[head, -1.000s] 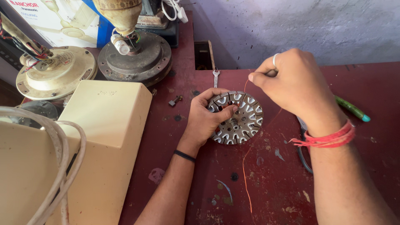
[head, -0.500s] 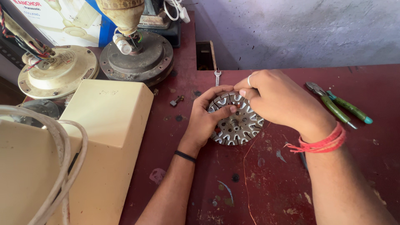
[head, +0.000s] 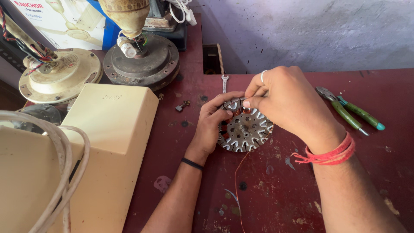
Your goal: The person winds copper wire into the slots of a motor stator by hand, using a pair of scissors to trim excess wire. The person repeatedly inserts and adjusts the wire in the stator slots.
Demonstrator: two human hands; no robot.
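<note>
A round slotted metal motor stator lies flat on the dark red table. My left hand grips its left rim, thumb on top. My right hand hovers over the stator's far edge, thumb and forefinger pinched on a thin copper wire that trails from the stator toward the table's near edge. A ring sits on one right finger, and red thread is tied at that wrist. The winding point itself is hidden under my fingers.
Green-handled pliers and a green screwdriver lie to the right. A small spanner lies behind the stator. A cream casing with white cable fills the left. Two fan motor housings stand at the back left.
My right hand came down from a raised pull of the wire to the stator's far edge. It now pinches the wire close to the slots. The left hand stayed put.
</note>
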